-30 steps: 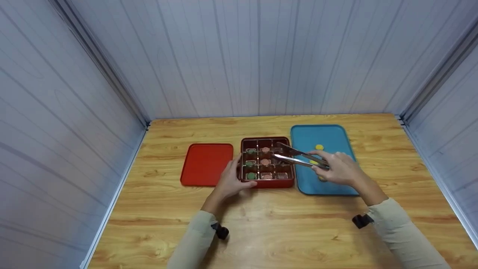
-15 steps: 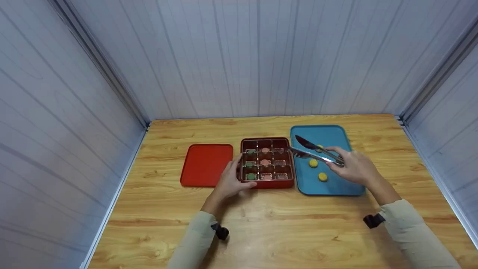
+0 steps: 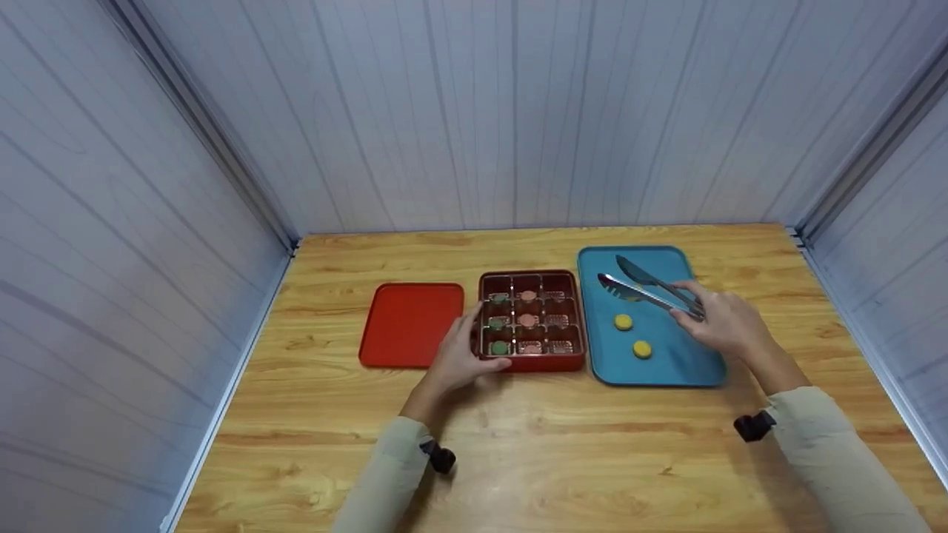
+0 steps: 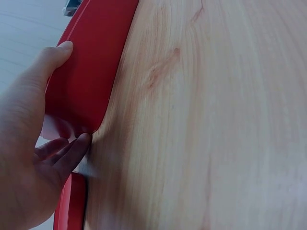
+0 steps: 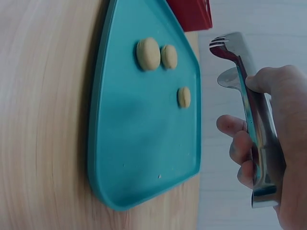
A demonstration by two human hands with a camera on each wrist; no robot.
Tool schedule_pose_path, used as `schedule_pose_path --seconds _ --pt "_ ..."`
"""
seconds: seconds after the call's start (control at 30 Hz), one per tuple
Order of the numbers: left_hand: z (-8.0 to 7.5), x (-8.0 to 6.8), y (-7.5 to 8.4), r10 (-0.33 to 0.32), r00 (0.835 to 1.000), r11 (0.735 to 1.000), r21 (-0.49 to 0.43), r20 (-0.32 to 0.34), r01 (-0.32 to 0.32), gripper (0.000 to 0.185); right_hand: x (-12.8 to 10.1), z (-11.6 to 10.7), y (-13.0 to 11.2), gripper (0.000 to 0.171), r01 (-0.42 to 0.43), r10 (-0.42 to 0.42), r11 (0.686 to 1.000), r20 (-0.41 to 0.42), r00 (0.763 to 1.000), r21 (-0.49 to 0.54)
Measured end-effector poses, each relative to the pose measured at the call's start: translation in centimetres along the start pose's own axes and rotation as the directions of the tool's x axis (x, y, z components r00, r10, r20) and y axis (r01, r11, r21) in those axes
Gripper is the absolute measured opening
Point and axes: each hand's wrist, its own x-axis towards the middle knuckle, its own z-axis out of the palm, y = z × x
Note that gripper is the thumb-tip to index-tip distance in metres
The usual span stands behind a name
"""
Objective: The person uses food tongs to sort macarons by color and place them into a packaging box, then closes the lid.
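Tongs point(image 5: 264, 129), arms apart, are held in the curled right hand point(image 3: 729, 322) above a blue tray point(image 3: 681, 359) of yellow macarons point(image 3: 623, 322). The left hand point(image 3: 458, 357), spread wide, rests thumb and fingers against the near left corner of a red box point(image 3: 546, 363).

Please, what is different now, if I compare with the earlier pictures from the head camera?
The right hand moved rightward, carrying the tongs from above the red box to above the blue tray. No new hold or release is visible. Unchanged: the left hand on the box, the flat red square beside it, and the yellow macarons on the tray.
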Motion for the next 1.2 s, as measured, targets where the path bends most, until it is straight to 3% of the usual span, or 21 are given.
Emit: schedule_pose_path --seconds 0.37,0.63,1.2 --pt "0.2 0.0 0.0 0.002 1.0 1.0 -0.005 0.004 -0.002 0.124 0.8 0.1 2.3 0.049 -0.096 0.094 0.995 0.078 0.993 0.018" --pt "0.3 0.0 -0.1 0.036 0.999 0.999 -0.025 -0.004 -0.036 0.122 1.0 0.3 3.7 0.047 -0.09 0.089 0.996 0.104 0.991 0.0" --pt "0.4 0.0 0.0 0.019 1.0 1.0 -0.013 0.004 -0.019 0.123 1.0 0.6 4.1 0.045 -0.125 0.121 0.992 0.158 0.98 0.018"
